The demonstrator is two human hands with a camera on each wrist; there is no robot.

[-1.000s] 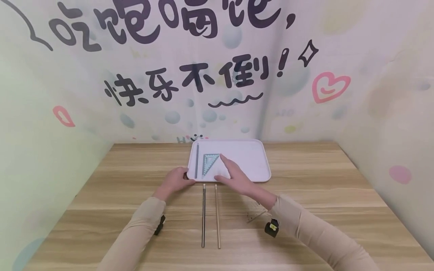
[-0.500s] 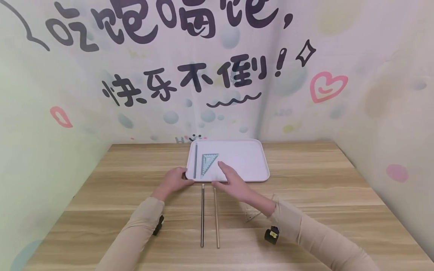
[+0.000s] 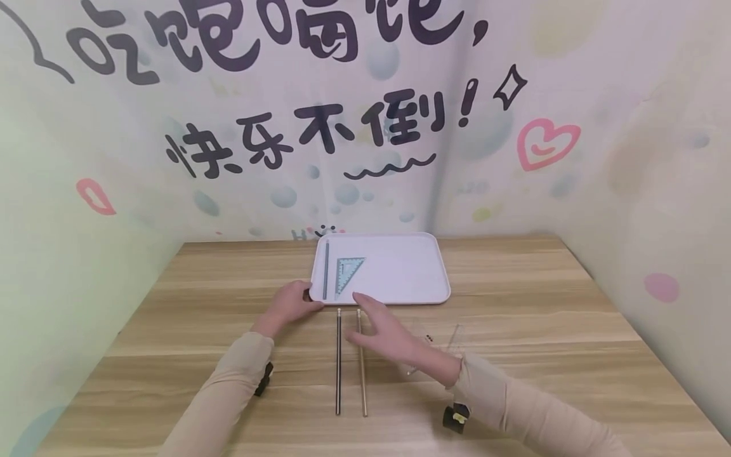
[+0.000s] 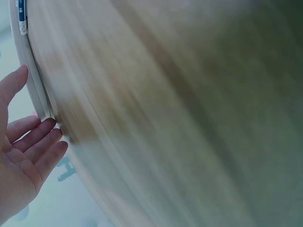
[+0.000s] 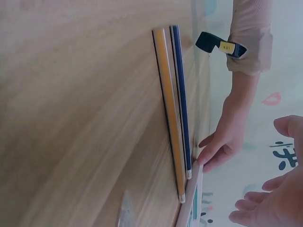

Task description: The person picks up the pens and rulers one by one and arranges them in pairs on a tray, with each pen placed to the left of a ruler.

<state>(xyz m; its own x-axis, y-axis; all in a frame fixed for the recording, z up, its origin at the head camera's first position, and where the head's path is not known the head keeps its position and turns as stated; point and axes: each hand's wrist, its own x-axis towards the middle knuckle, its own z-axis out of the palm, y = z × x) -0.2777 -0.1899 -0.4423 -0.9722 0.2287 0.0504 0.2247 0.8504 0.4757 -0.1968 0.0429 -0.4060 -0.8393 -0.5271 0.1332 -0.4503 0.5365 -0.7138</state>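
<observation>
My left hand holds the near left corner of a white tray, its thumb along the front rim and its fingers at the side. In the tray lie a pencil and a light-blue set square. Two pencils with white eraser ends lie side by side in front: a dark blue pencil and a yellow pencil. Above their eraser ends is my right hand, thumb and fingers spread apart, holding nothing. A clear plastic piece with markings lies partly hidden below my right forearm.
The wooden table carries everything and meets a printed wall just behind the tray. A small black device is strapped on the right wrist; another black device shows on the left sleeve.
My right hand has drawn back from beside the set square, over the tray, toward the pencils in front. My left hand stays at the tray corner. The view has shifted slightly.
</observation>
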